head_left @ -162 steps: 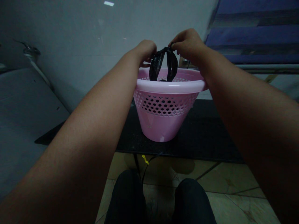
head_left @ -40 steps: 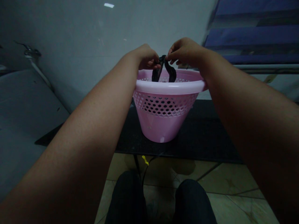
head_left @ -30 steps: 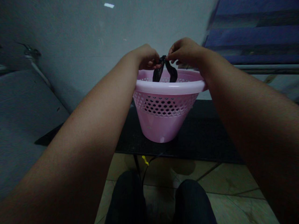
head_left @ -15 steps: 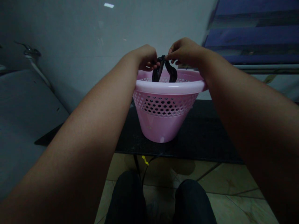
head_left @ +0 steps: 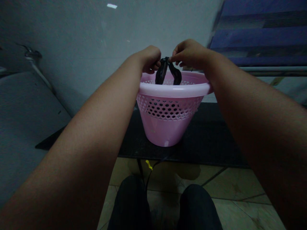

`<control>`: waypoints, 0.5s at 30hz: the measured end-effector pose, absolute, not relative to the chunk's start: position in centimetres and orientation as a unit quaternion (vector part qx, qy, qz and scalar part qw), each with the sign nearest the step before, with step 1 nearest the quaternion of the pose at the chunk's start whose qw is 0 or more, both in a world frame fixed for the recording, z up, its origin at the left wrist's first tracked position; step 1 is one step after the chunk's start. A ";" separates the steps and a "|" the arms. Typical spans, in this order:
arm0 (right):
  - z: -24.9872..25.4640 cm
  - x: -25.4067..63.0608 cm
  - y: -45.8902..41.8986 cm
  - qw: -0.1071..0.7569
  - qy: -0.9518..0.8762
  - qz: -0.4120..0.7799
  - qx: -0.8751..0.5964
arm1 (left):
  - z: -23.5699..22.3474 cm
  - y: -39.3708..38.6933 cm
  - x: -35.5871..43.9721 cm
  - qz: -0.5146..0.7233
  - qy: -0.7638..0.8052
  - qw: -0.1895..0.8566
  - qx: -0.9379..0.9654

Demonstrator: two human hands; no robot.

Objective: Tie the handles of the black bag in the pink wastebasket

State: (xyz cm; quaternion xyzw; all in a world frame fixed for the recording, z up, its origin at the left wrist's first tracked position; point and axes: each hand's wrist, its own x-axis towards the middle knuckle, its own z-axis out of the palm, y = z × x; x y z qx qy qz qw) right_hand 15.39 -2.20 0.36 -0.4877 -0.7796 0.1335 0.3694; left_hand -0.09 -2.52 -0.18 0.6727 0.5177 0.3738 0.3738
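A pink plastic basket (head_left: 165,131) with a band of holes stands upright on a black bench. Above its rim, two dark, slightly shiny strips meet at a bunched top; they look like the gathered handles of a black plastic bag (head_left: 176,76). Their lower ends drop out of sight behind the rim. My left hand (head_left: 151,59) is closed, with curled fingers against the left side of the bunched top. From the right, my right hand (head_left: 187,52) pinches that top between thumb and finger. Both forearms reach past the sides of the basket.
The black bench top (head_left: 211,137) runs beneath the basket, against a pale wall (head_left: 83,28). To the left are a grey slanted panel (head_left: 28,105) and a metal tap (head_left: 32,54). Purple-blue striped material (head_left: 261,38) is at upper right. A yellow tag (head_left: 149,164) hangs near my knees.
My left fingers have curled in slightly more, and the dark strips have shifted slightly left. My right hand and the basket have barely moved.
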 end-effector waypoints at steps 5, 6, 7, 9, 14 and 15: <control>0.4 15.3 -2.3 0.367 -0.782 0.133 -0.486 | -0.1 -2.5 -0.1 0.378 0.500 0.375 0.683; 0.4 15.3 -2.3 0.367 -0.782 0.132 -0.487 | -0.1 -2.4 -0.2 0.379 0.497 0.371 0.686; 0.4 15.3 -2.3 0.368 -0.781 0.130 -0.487 | 0.0 -2.4 -0.2 0.379 0.496 0.368 0.690; 0.4 15.3 -2.2 0.368 -0.781 0.128 -0.487 | 0.0 -2.3 -0.2 0.377 0.495 0.361 0.694; 0.4 15.5 -2.1 0.369 -0.781 0.119 -0.489 | 0.1 -2.6 -0.1 0.375 0.505 0.347 0.695; 0.4 15.5 -2.1 0.367 -0.782 0.116 -0.490 | 0.1 -2.7 -0.1 0.374 0.507 0.345 0.696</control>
